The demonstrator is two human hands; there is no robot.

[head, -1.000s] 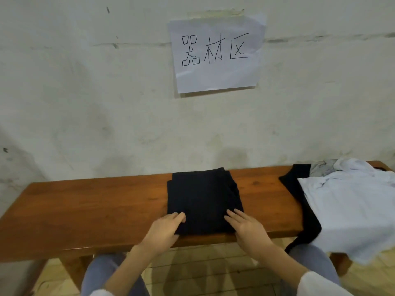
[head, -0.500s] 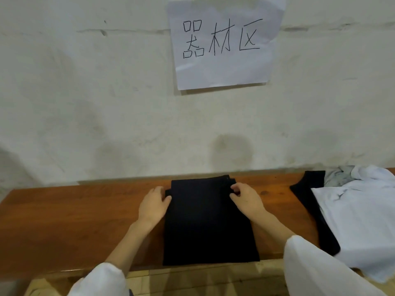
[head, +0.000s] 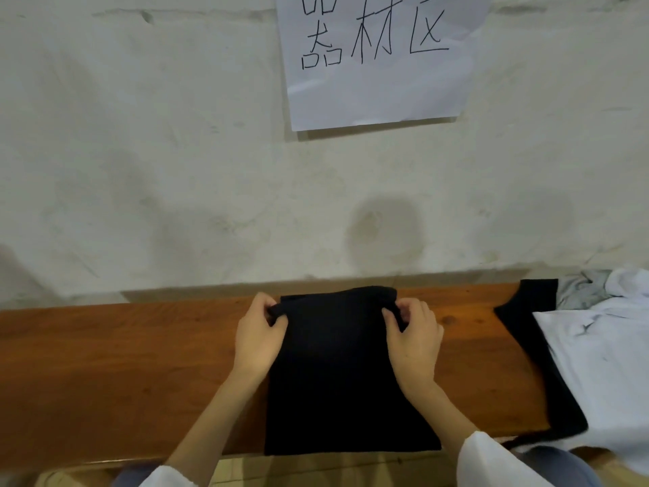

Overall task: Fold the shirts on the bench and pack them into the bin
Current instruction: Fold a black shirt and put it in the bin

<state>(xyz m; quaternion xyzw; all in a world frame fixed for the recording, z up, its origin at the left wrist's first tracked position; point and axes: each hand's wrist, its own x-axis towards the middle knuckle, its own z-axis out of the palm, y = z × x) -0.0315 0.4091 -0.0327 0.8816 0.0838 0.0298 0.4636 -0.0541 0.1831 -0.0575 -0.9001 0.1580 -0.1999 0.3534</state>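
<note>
Between both sets of fingers, folded black shirt [head: 347,374] lies flat on wooden bench [head: 123,374]. Left hand [head: 258,337] pinches its far left corner, right hand [head: 414,340] pinches far right corner. Right of the fingers: heap of white, black, maybe grey shirts [head: 597,353].

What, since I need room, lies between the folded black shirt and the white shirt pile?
Head view: bare brown wooden bench, plus the right hand gripping the black shirt.

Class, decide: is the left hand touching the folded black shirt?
Touching. The head view shows the left hand pinching the folded shirt at its far left corner, cloth caught between thumb and fingers.
</note>
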